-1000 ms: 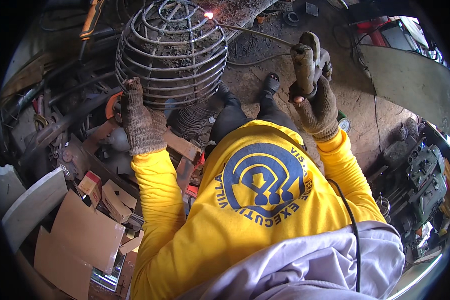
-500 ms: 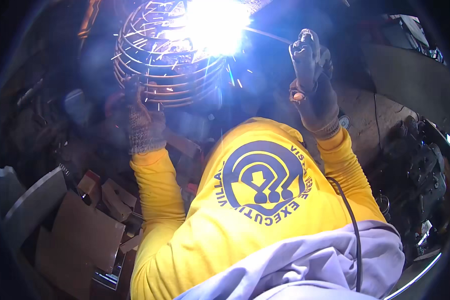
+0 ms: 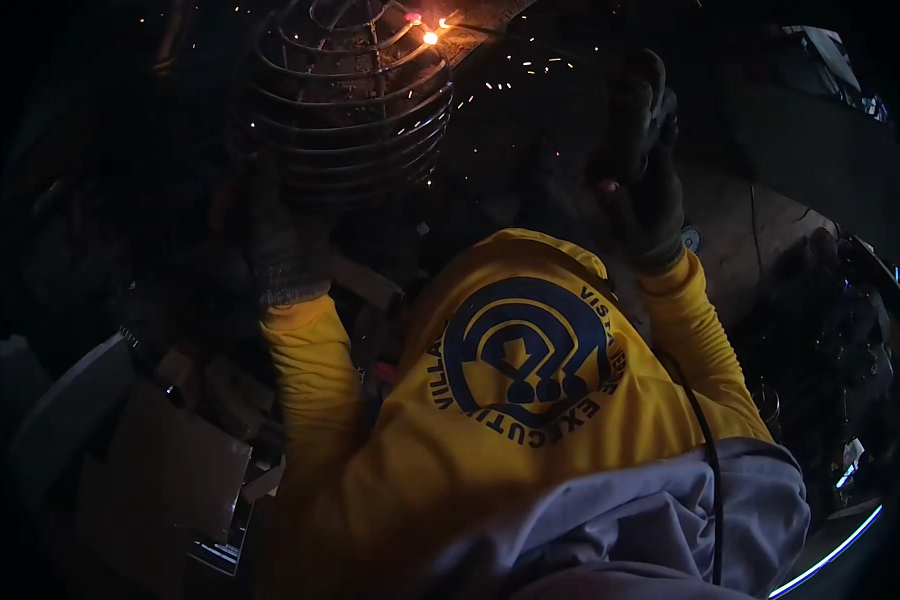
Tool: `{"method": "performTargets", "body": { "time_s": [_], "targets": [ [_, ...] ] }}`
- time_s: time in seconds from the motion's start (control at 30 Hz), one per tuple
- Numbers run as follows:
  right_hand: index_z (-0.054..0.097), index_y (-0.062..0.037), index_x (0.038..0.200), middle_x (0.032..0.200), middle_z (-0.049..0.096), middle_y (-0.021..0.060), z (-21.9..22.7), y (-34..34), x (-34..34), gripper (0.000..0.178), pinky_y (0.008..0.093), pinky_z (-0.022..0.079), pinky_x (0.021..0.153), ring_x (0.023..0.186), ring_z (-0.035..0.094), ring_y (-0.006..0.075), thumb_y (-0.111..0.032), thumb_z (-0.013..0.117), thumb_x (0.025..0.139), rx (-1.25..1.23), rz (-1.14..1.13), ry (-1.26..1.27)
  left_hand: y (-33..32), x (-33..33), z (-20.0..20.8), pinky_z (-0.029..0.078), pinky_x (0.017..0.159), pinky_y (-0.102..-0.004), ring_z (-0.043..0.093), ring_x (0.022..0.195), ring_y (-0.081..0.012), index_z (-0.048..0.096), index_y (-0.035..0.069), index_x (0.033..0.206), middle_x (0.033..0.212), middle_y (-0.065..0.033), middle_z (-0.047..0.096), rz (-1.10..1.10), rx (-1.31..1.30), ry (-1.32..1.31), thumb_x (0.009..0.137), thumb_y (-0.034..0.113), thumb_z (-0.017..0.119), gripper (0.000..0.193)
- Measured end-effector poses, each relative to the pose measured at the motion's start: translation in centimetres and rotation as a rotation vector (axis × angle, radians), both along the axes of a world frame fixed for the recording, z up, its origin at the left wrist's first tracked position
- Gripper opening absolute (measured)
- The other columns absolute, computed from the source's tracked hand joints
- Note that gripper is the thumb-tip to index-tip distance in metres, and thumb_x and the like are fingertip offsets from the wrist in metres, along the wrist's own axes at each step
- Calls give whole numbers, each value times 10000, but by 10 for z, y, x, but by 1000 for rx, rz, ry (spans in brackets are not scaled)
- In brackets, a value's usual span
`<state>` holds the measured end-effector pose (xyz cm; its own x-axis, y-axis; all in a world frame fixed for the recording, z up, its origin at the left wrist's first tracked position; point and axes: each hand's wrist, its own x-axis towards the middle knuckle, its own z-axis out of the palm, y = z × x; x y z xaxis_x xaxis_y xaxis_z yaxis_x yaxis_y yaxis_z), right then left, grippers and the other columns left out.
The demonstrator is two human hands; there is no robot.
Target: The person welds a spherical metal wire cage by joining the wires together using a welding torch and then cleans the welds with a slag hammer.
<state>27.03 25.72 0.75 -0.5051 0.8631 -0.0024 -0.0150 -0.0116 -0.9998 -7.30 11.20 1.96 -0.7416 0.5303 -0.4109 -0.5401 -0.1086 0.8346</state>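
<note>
A round cage of bent metal rods (image 3: 355, 105) is at the upper left, with glowing orange spots (image 3: 430, 38) at its upper right. My gloved left hand (image 3: 288, 245) is at the cage's lower left side, its fingers closed on the rods; darkness hides much of the grip. My gloved right hand (image 3: 652, 205) is closed around a welding electrode holder (image 3: 633, 105), to the right of the cage. From the holder a thin electrode (image 3: 515, 36) points left toward the glowing spots. Small sparks scatter between the cage and the holder.
A dark cable (image 3: 708, 450) runs over the yellow shirt (image 3: 530, 450). Flat board-like pieces (image 3: 170, 470) lie at the lower left. A small round disc (image 3: 691, 239) is beside my right wrist. Dark cluttered parts (image 3: 820, 330) fill the right side.
The blinding white-blue arc has gone out, leaving small orange glowing spots and sparks. The whole scene has darkened. Both hands stay in nearly the same places.
</note>
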Motion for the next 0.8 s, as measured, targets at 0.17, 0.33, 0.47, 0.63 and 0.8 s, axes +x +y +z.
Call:
{"method": "performTargets", "body": {
  "time_s": [0.17, 0.33, 0.47, 0.63, 0.8],
  "targets": [
    [508, 73, 1319, 1300, 575, 233, -2, 1, 6, 582, 378, 477, 977, 1220, 573, 323, -262, 733, 899, 269, 20, -279, -15, -14, -18, 386, 1144, -406, 484, 1338, -248, 504, 63, 1417, 1473, -110, 498, -74, 75, -49, 1038, 251, 541, 425],
    [459, 67, 1271, 962, 672, 80, -4, 6, 10, 545, 280, 510, 773, 850, 646, 151, -310, 684, 948, 311, 123, -389, 0, -6, -7, 458, 1090, -503, 552, 1270, -288, 532, 65, 1384, 1408, -122, 565, 50, -99, -24, 959, 266, 680, 493],
    [465, 51, 1269, 978, 678, 82, -11, 2, 11, 566, 279, 510, 778, 857, 649, 152, -343, 702, 938, 227, 92, -333, 7, -5, 1, 563, 881, -440, 626, 1031, -213, 640, 41, 1115, 1124, -70, 635, 113, -103, -65, 847, 131, 784, 318],
    [477, 34, 1274, 995, 673, 105, -7, 3, 9, 595, 289, 511, 781, 872, 653, 164, -393, 706, 930, 274, 97, -436, 6, -9, 0, 582, 856, -419, 640, 1018, -229, 638, 25, 1125, 1134, -103, 641, 102, -139, -84, 868, 138, 760, 306],
    [515, 35, 1341, 1102, 656, 190, 5, 9, -4, 663, 366, 544, 798, 916, 692, 324, -409, 726, 897, 534, 74, -536, 7, 2, 9, 567, 903, -417, 651, 1052, -257, 593, 37, 1248, 1187, -141, 642, 87, -278, -50, 876, 200, 755, 436]
  ]
}}
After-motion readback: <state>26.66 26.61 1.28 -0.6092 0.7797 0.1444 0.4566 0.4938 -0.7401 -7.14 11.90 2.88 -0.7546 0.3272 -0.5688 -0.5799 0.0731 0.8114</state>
